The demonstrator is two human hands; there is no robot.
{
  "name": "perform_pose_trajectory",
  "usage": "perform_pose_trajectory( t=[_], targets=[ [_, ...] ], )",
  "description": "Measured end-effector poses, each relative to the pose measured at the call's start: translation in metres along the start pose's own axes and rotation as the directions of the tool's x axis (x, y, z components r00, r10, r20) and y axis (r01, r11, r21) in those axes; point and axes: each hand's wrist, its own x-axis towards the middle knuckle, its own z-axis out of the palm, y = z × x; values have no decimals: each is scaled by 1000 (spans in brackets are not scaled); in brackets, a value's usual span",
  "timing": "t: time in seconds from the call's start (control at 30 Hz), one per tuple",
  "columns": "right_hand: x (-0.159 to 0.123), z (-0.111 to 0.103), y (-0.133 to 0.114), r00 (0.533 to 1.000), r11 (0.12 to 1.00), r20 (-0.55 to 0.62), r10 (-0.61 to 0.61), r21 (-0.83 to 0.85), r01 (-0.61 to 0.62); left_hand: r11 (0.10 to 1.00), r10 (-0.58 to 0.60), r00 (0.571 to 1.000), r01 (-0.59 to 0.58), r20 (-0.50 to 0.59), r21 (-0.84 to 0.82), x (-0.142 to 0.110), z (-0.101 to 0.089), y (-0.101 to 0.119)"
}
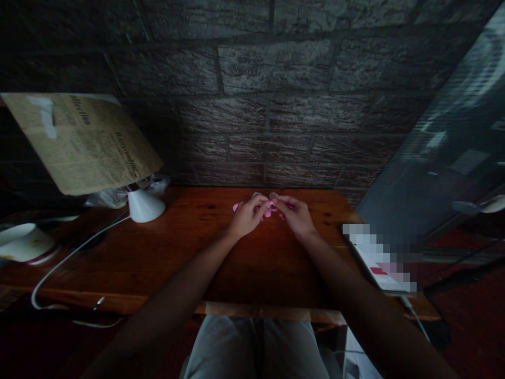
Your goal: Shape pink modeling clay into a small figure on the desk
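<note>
Over the far part of the wooden table, my two hands meet fingertip to fingertip. My left hand (pixel 248 217) is closed, its thumb and fingers pinching a small soft-looking pink object (pixel 268 212). From the other side my right hand (pixel 296 217) pinches the same pink object, with its fingers curled together. A bit of pink (pixel 235 207) shows at the outer side of my left hand. A dark pink sliver (pixel 290 206) is visible by my right fingers. The object's exact kind and full shape are hidden by my fingers.
A lamp with a newsprint shade (pixel 98 147) and white base (pixel 145 206) stands left on the wooden table (pixel 165 263), its white cord trailing forward. A white bowl-like vessel (pixel 26 242) sits farther left. Right lies a partly blurred flat device (pixel 389 271). Behind rises a brick-patterned wall (pixel 244 116).
</note>
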Motion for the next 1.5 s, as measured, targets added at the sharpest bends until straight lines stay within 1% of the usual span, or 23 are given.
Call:
perform_pose_trajectory(
  t=[0.1, 0.2, 0.33, 0.47, 0.7, 0.93, 1.03, 1.17, 1.33, 1.5],
  targets=[
    [0, 1, -2, 999, 1000, 34, -25, 12, 25, 999, 6, 1000, -5, -25, 44, 0, 0, -4],
    [-1, 1, -1, 998, 999, 43, -34, 6, 34, 996, 22, 1000, -21, -10, 90, 1, 0, -6],
    [0, -1, 4, 999, 999, 44, -21, -49, 23, 993, 33, 999, -34, 13, 111, 1, 0, -6],
    [2, -3, 7, 998, 997, 65, 6, -73, -2, 989, 44, 999, -43, -7, 139, 2, 1, -6],
    [1, -2, 1, 994, 996, 111, -6, -91, 16, 977, 49, 999, -44, -22, 211, 2, 0, -7],
    [1, 0, 3, 995, 995, 80, -54, -79, 61, 985, 28, 1000, -29, 5, 169, 1, 0, -7],
    [0, 1, 2, 994, 995, 74, -76, -55, 80, 983, 7, 1000, -12, 25, 183, 0, 0, -7],
    [-2, 1, -2, 994, 993, 76, -83, -75, 89, 979, 6, 999, -14, 42, 205, 0, 0, -5],
    [-3, 1, -5, 994, 992, 69, -79, -89, 85, 972, 19, 999, -26, 36, 235, 0, -1, -1],
    [-1, 1, -2, 990, 992, 88, -108, -62, 114, 978, 11, 1000, -15, 20, 210, 1, -2, -3]
  ],
)
